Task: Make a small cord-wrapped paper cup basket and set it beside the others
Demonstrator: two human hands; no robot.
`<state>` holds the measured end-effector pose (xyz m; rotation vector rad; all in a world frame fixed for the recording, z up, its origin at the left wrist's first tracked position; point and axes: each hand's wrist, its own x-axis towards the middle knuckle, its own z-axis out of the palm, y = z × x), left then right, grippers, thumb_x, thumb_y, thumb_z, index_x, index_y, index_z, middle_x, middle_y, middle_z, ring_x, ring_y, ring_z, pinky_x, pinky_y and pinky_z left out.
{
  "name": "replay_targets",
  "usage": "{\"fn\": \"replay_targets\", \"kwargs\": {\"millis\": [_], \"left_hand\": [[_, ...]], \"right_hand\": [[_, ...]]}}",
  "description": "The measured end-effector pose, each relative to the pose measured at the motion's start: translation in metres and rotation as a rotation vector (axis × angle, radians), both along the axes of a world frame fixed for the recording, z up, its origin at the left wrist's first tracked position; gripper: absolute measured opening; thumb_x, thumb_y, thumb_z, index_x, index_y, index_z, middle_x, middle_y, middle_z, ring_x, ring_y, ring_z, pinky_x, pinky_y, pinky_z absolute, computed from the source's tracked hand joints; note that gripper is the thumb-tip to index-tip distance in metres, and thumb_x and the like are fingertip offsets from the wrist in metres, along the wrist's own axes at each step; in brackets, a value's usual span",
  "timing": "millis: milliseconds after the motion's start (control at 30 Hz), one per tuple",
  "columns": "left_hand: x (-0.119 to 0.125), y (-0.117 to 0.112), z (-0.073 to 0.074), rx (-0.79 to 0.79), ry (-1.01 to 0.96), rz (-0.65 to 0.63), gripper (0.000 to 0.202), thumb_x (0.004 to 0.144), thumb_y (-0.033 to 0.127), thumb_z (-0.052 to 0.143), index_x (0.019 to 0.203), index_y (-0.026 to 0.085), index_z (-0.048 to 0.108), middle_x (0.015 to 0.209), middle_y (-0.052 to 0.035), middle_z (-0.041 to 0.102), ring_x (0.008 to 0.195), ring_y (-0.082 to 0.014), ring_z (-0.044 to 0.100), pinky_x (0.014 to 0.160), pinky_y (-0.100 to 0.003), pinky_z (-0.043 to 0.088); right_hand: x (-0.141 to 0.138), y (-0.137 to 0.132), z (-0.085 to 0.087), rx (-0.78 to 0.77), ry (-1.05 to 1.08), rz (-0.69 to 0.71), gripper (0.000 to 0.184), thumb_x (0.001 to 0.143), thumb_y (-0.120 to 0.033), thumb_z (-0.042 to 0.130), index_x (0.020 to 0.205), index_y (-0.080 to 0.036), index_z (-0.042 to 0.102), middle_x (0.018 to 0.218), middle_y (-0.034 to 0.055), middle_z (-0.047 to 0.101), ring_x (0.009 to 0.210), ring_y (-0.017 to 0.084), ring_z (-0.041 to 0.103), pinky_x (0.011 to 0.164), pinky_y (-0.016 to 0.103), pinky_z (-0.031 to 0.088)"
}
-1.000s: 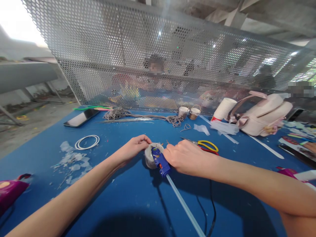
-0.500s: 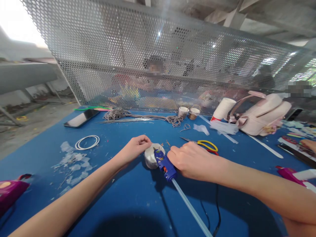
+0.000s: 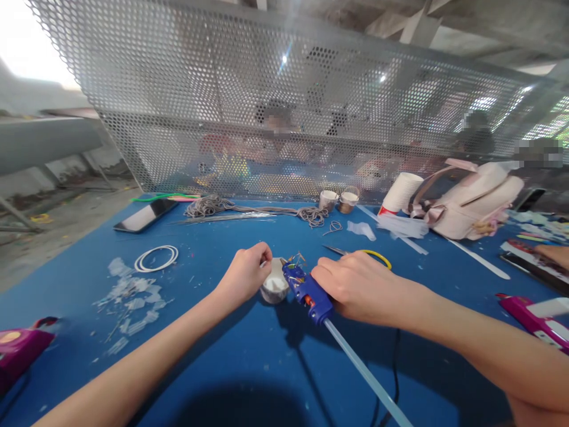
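My left hand [image 3: 249,270] is closed, its thumb and fingertips pinched at the left rim of a small whitish cup [image 3: 274,287] low over the blue table. My right hand [image 3: 362,286] is wrapped around a blue hot glue gun [image 3: 309,293], whose nozzle points up and left at the cup's right rim. Thin stray strands show around the nozzle. Out of the gun's back runs a long translucent glue stick [image 3: 364,373]. Just behind my right hand lie scissors [image 3: 377,257] with a yellow handle, partly hidden.
Grey cord [image 3: 211,206], two small cups [image 3: 349,201] and stacked paper cups [image 3: 402,193] line the back beside a pale pink backpack [image 3: 478,204]. At left are a phone [image 3: 146,214], a white ring coil [image 3: 156,258] and plastic scraps [image 3: 133,296]. Another person's hand [image 3: 553,255] is far right.
The glue gun and my right hand have shifted slightly right, so the nozzle has drawn from over the cup towards its right edge. My left hand has moved little, and the cup's opening shows more.
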<state>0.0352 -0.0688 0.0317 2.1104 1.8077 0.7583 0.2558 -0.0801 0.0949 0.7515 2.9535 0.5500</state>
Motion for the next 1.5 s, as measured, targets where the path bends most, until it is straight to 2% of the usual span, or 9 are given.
{"fn": "replay_targets", "kwargs": {"millis": [233, 467, 567, 667, 733, 800, 933, 1167, 1500], "left_hand": [[0.007, 0.007, 0.007, -0.074, 0.154, -0.042, 0.023, 0.069, 0.000, 0.041, 0.072, 0.022, 0.041, 0.059, 0.0043, 0.046, 0.058, -0.0152, 0.048, 0.057, -0.026, 0.029], [0.007, 0.013, 0.011, -0.173, 0.166, -0.046, 0.031, 0.061, -0.001, 0.045, 0.084, 0.020, 0.044, 0.062, 0.0042, 0.048, 0.058, -0.0157, 0.049, 0.055, -0.026, 0.029], [0.002, 0.012, 0.011, -0.212, 0.154, -0.054, 0.029, 0.061, 0.009, 0.053, 0.087, 0.019, 0.047, 0.069, 0.0021, 0.054, 0.061, -0.0163, 0.052, 0.055, -0.026, 0.034], [-0.010, 0.009, 0.012, -0.223, -0.031, -0.097, 0.031, 0.066, 0.028, 0.058, 0.095, 0.018, 0.052, 0.087, -0.0041, 0.064, 0.077, -0.0198, 0.059, 0.065, -0.029, 0.043], [-0.020, 0.006, 0.015, -0.200, -0.185, -0.097, 0.038, 0.071, 0.041, 0.054, 0.101, 0.018, 0.055, 0.100, -0.0070, 0.066, 0.089, -0.0215, 0.060, 0.074, -0.031, 0.045], [-0.030, 0.003, 0.020, -0.166, -0.231, -0.042, 0.036, 0.077, 0.045, 0.045, 0.097, 0.019, 0.059, 0.097, -0.0060, 0.068, 0.088, -0.0206, 0.061, 0.074, -0.030, 0.046], [-0.036, 0.002, 0.024, -0.112, -0.076, 0.017, 0.032, 0.082, 0.040, 0.035, 0.076, 0.020, 0.060, 0.068, -0.0004, 0.065, 0.065, -0.0162, 0.058, 0.061, -0.026, 0.042], [-0.013, 0.015, 0.021, -0.105, 0.299, -0.175, 0.020, 0.078, 0.023, 0.045, 0.077, 0.018, 0.064, 0.077, -0.0051, 0.068, 0.070, -0.0171, 0.060, 0.064, -0.026, 0.042], [-0.014, 0.016, 0.004, -0.017, 0.525, -0.137, 0.024, 0.081, 0.012, 0.036, 0.069, 0.018, 0.056, 0.072, -0.0093, 0.064, 0.070, -0.0214, 0.061, 0.061, -0.029, 0.040]], "right_hand": [[0.002, 0.000, 0.004, 0.012, 0.037, -0.011, 0.010, 0.081, -0.012, 0.044, 0.078, -0.015, 0.053, 0.070, 0.0041, 0.058, 0.047, 0.013, 0.045, 0.049, 0.029, 0.009], [0.005, -0.001, 0.007, -0.003, 0.070, -0.024, 0.009, 0.080, -0.012, 0.044, 0.078, -0.013, 0.053, 0.073, 0.0057, 0.059, 0.051, 0.013, 0.048, 0.051, 0.029, 0.009], [0.008, -0.001, 0.007, -0.003, 0.092, -0.015, 0.010, 0.079, -0.010, 0.044, 0.080, -0.013, 0.053, 0.073, 0.0056, 0.059, 0.053, 0.013, 0.048, 0.051, 0.029, 0.011], [0.012, -0.001, 0.007, 0.004, 0.117, -0.008, 0.009, 0.080, -0.012, 0.044, 0.079, -0.014, 0.053, 0.072, 0.0049, 0.058, 0.051, 0.012, 0.046, 0.050, 0.029, 0.013], [0.015, -0.001, 0.007, 0.010, 0.135, -0.001, 0.009, 0.080, -0.013, 0.044, 0.079, -0.014, 0.053, 0.071, 0.0046, 0.057, 0.050, 0.012, 0.045, 0.050, 0.029, 0.014], [0.017, 0.000, 0.006, 0.014, 0.154, 0.008, 0.009, 0.080, -0.012, 0.044, 0.079, -0.014, 0.053, 0.072, 0.0046, 0.057, 0.051, 0.012, 0.044, 0.050, 0.029, 0.015], [0.019, 0.001, 0.003, 0.016, 0.176, 0.013, 0.009, 0.079, -0.012, 0.044, 0.079, -0.014, 0.053, 0.071, 0.0044, 0.056, 0.051, 0.012, 0.043, 0.050, 0.028, 0.016], [0.017, 0.002, -0.001, -0.042, 0.171, -0.006, 0.006, 0.080, -0.014, 0.046, 0.080, -0.014, 0.052, 0.073, 0.0042, 0.056, 0.057, 0.013, 0.047, 0.051, 0.027, 0.017], [0.011, -0.001, -0.004, -0.099, 0.209, 0.047, 0.017, 0.088, -0.027, 0.044, 0.085, -0.014, 0.054, 0.076, 0.0045, 0.056, 0.054, 0.013, 0.045, 0.049, 0.029, 0.021]]}}
